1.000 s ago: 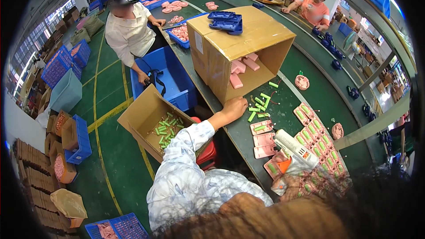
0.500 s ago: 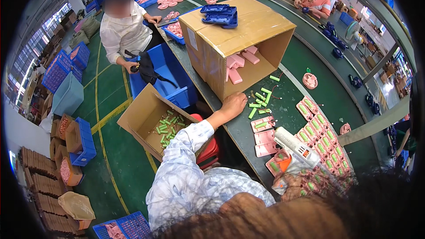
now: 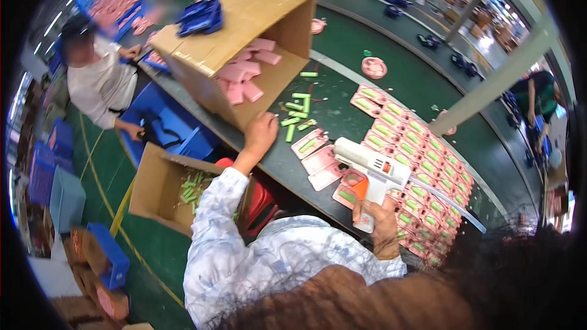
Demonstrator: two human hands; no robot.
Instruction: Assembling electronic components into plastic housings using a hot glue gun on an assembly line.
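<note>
My right hand (image 3: 385,226) is wrapped round the grip of a white glue gun (image 3: 373,165) with an orange trigger. A clear glue stick (image 3: 449,201) trails from its back end. The gun's nozzle points left, over pink plastic housings (image 3: 321,168) at the table edge. My left hand (image 3: 261,134) rests on the dark table beside the cardboard box, its fingers curled together; whatever may be in them is hidden. Just right of it lie several loose green battery cells (image 3: 298,113) with thin wires. Rows of pink housings holding green cells (image 3: 422,177) cover the table on the right.
A large cardboard box (image 3: 208,43) with pink parts inside stands ahead, a blue plastic part (image 3: 200,17) on top. An open carton (image 3: 153,192) of green cells sits left of my arm, by a red stool (image 3: 260,205). A co-worker (image 3: 98,79) stands at far left. A post (image 3: 489,79) slants at right.
The view has swung right, shifting the scene leftward. My right hand has raised the glue gun above the housings and now shows clearly round its grip. My left hand stays beside the box.
</note>
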